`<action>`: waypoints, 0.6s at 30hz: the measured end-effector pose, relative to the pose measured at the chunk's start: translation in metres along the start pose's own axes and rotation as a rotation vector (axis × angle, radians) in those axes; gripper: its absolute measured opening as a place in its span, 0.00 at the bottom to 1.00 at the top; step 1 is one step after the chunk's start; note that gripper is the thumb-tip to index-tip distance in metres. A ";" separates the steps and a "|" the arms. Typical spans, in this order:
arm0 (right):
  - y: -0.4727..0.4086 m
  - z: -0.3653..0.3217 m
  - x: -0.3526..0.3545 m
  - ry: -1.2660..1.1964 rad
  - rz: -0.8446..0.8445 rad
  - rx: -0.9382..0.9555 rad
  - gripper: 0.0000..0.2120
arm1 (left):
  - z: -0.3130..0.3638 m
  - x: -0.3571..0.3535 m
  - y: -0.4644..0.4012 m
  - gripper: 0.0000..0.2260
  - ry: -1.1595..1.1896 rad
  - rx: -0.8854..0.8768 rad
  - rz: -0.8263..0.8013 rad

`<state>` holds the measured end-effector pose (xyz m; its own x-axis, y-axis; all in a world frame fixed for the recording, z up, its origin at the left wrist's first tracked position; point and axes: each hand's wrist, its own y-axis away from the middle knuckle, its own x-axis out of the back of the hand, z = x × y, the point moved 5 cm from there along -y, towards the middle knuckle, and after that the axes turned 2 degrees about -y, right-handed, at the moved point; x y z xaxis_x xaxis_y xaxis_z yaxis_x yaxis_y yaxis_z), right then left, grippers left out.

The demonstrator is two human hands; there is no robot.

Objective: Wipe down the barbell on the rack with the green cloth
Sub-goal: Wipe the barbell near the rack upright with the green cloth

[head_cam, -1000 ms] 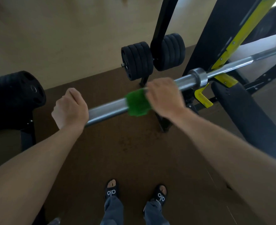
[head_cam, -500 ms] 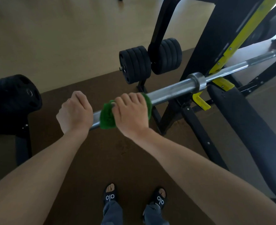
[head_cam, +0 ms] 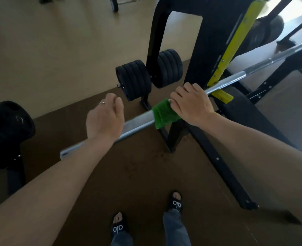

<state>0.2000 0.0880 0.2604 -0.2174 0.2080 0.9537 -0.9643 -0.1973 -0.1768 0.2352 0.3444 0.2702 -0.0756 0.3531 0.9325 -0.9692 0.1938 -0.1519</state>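
Observation:
A silver barbell (head_cam: 137,121) runs from lower left to upper right, resting on a black and yellow rack (head_cam: 223,55). My right hand (head_cam: 191,103) presses a green cloth (head_cam: 162,114) around the bar's sleeve, close to the rack's yellow hook. The cloth hangs down below the bar on the hand's left. My left hand (head_cam: 104,118) hovers just above the sleeve, off the bar, its fingers loosely curled with nothing in them. The bar's near end (head_cam: 65,154) shows below my left forearm.
Black weight plates (head_cam: 134,79) sit on a storage peg behind the bar. A larger black plate (head_cam: 6,128) stands at the left. A black bench pad (head_cam: 249,110) lies at right, rack feet cross the brown mat (head_cam: 146,174), and my sandalled feet stand below.
My left hand has let go of the bar and lifted off it. My right hand has slid the green cloth back along the sleeve toward the rack.

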 end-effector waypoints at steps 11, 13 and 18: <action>0.005 0.060 -0.015 -0.176 0.165 0.026 0.15 | 0.127 -0.075 -0.046 0.21 0.084 0.059 -0.229; 0.005 0.068 -0.014 -0.280 0.219 -0.078 0.15 | 0.134 -0.079 -0.048 0.20 0.081 0.038 -0.222; 0.026 0.139 -0.024 -0.455 0.272 -0.478 0.16 | 0.143 -0.085 -0.048 0.22 0.055 0.078 -0.232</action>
<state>0.2014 -0.0548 0.2669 -0.4751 -0.2304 0.8492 -0.8685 0.2775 -0.4106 0.2549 0.1743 0.2449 0.1620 0.3569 0.9200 -0.9744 0.2052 0.0919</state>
